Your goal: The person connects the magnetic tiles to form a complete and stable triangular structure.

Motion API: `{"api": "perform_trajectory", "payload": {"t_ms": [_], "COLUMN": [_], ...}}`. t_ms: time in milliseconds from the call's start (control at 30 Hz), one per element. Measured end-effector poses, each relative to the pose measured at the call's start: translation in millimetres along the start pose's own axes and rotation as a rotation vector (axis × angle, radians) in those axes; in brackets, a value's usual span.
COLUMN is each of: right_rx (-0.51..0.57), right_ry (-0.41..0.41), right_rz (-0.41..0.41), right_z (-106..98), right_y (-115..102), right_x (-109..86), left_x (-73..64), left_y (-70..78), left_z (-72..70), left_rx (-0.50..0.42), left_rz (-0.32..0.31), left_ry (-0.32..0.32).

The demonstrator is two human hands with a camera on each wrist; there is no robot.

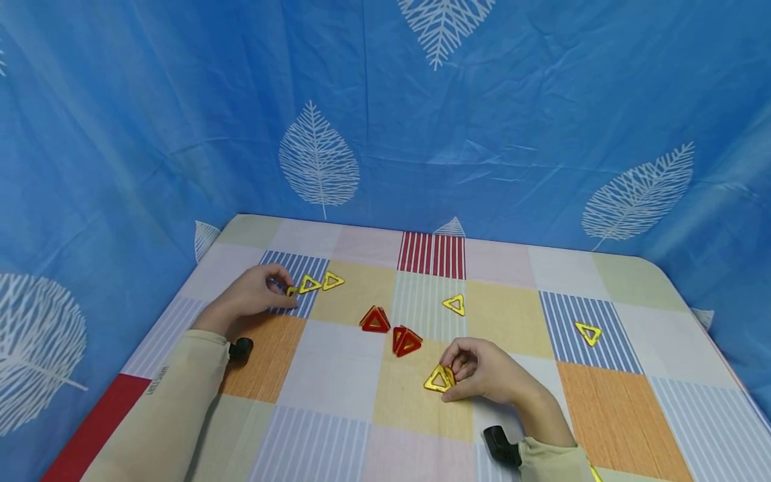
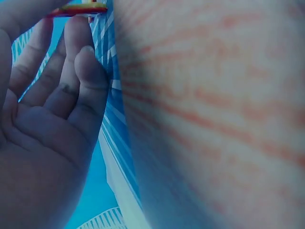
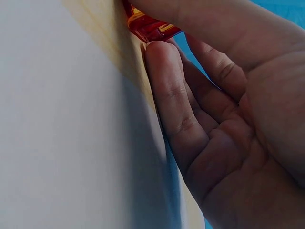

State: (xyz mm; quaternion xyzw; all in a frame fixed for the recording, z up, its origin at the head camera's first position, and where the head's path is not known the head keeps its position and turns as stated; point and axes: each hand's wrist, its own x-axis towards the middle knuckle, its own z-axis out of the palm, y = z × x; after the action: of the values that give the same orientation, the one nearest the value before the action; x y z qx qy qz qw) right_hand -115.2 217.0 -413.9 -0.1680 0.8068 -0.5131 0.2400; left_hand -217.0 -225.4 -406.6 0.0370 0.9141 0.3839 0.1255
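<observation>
At the back left of the table my left hand (image 1: 260, 289) pinches a small yellow triangle tile (image 1: 292, 292) between thumb and fingertips. Two more hollow yellow triangle tiles (image 1: 310, 284) lie just right of it. In the left wrist view the pinched tile (image 2: 81, 9) is seen edge-on, mostly cut off by the top. Nearer the front, my right hand (image 1: 482, 371) grips a yellow triangle piece (image 1: 438, 379) with a second slanted face beside its front one. The right wrist view shows a shiny corner of this piece (image 3: 155, 29) at the fingertips, close to the tablecloth; the rest is hidden.
Two red pyramid-like triangle pieces, one farther back (image 1: 375, 320) and one nearer (image 1: 407, 341), stand mid-table. Single yellow triangle tiles lie behind my right hand (image 1: 455, 304) and at the right (image 1: 588, 333). A yellow edge (image 1: 595, 474) shows by the right sleeve. Blue curtain (image 1: 512, 134) surrounds the patchwork-covered table.
</observation>
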Motion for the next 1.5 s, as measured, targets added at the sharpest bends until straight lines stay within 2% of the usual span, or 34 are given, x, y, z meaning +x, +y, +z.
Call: {"api": "perform_trajectory", "payload": {"t_ms": [133,333,467,633,767,900,1000,1133,1233,1367,1500], "right_rx": [-0.003,0.000,0.004,0.020,0.026,0.032,0.038,0.047,0.058,0.057,0.042], "right_ry": [0.002,0.001,0.005,0.009,0.014,0.019,0.022,0.023,0.023,0.026,0.032], "right_rz": [-0.003,-0.004,-0.004,-0.007,-0.003,-0.012,-0.020,-0.029,-0.042,-0.049,-0.041], "right_z": [0.1,0.3,0.3,0.5,0.7,0.4,0.0,-0.1,-0.1,-0.1,-0.3], "right_y": [0.9,1.8,2.5,4.0,5.2,5.5,4.9,4.2,3.9,4.1,4.9], "right_x": [-0.1,0.2,0.7,1.4,1.9,1.9,1.5,0.8,0.6,0.8,1.2], "left_x": [0.3,-2.3,-3.2,-5.2,-8.4,-14.8,-19.4,-26.2,-32.6,-37.8,-40.2], "left_y": [0.6,2.0,2.1,5.7,13.2,28.1,43.1,65.6,84.0,104.8,122.2], "left_z": [2.0,1.1,0.6,1.3,2.2,4.0,8.6,20.6,31.6,48.5,66.9], "left_rx": [0.011,0.038,0.054,0.030,0.011,-0.023,-0.069,-0.128,-0.184,-0.235,-0.230], "left_rz": [0.043,0.045,0.028,-0.005,0.000,0.062,0.151,0.294,0.369,0.423,0.460], "left_ry": [-0.035,-0.054,-0.039,-0.003,0.035,0.060,0.037,-0.033,-0.099,-0.199,-0.285]}}
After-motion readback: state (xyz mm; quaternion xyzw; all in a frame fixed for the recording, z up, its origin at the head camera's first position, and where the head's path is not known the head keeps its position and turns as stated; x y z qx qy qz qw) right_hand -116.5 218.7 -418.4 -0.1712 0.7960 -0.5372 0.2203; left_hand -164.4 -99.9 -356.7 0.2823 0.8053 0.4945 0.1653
